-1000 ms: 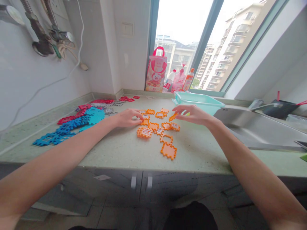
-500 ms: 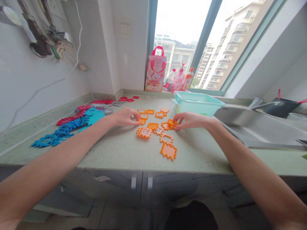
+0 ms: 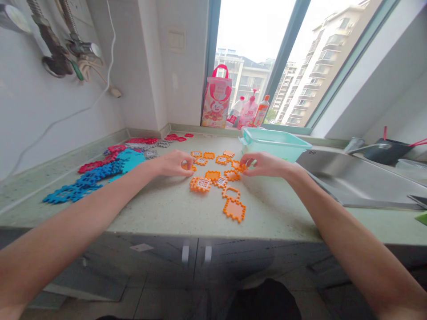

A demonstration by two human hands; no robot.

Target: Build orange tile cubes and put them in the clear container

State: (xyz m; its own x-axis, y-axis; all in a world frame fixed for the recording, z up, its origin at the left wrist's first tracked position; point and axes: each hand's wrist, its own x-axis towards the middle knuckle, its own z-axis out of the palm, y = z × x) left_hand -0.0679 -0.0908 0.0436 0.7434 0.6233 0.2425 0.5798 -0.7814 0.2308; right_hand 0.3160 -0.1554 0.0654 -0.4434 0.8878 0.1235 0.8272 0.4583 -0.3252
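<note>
Flat orange interlocking toy tiles with notched edges lie loosely on the pale countertop (image 3: 167, 213). My left hand (image 3: 176, 162) is closed on an orange tile (image 3: 189, 167) at the left of the group, its fingers partly covering it. Across from it, my right hand (image 3: 260, 164) pinches another orange tile (image 3: 238, 166) at the right side. Between the hands are an orange tile (image 3: 212, 175) and a white-windowed tile (image 3: 201, 184). Closer to the front edge lie an open frame tile (image 3: 231, 193) and a solid orange tile (image 3: 234, 210).
Blue tiles (image 3: 71, 192), red tiles (image 3: 142, 141) and grey tiles (image 3: 151, 154) are spread along the left wall. A turquoise plastic bin (image 3: 276, 141) stands behind my right hand, beside a steel sink (image 3: 363, 178). A pink bag (image 3: 216, 103) and several bottles line the windowsill.
My left hand has drawn its tile slightly left, away from the others. The tile at my right hand has shifted a little up and back, uncovering the orange tile below it.
</note>
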